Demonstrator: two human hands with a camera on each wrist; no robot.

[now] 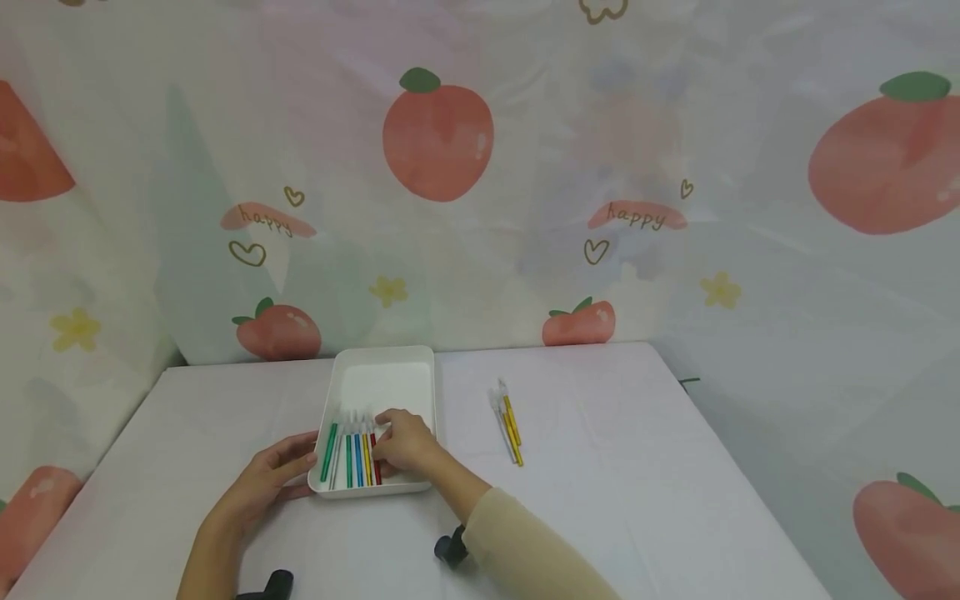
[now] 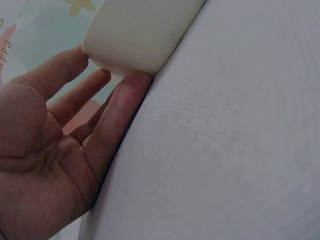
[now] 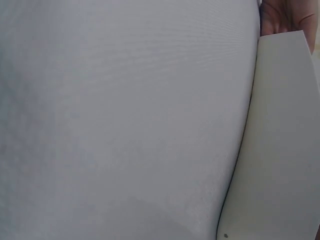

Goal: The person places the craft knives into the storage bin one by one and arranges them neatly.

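Tray (image 1: 382, 375) against left hand (image 1: 258, 483), fingers loosely extended; right hand (image 1: 408, 442) over pens (image 1: 348, 460) inside, grip hidden; room between right rim (image 1: 434, 392) and loose pens (image 1: 512, 429) on tabletop (image 1: 637, 500)

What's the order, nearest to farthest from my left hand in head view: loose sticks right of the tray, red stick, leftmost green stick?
1. Leftmost green stick, left side of tray.
2. Red stick, farther right inside.
3. Loose sticks, on table, outside tray.
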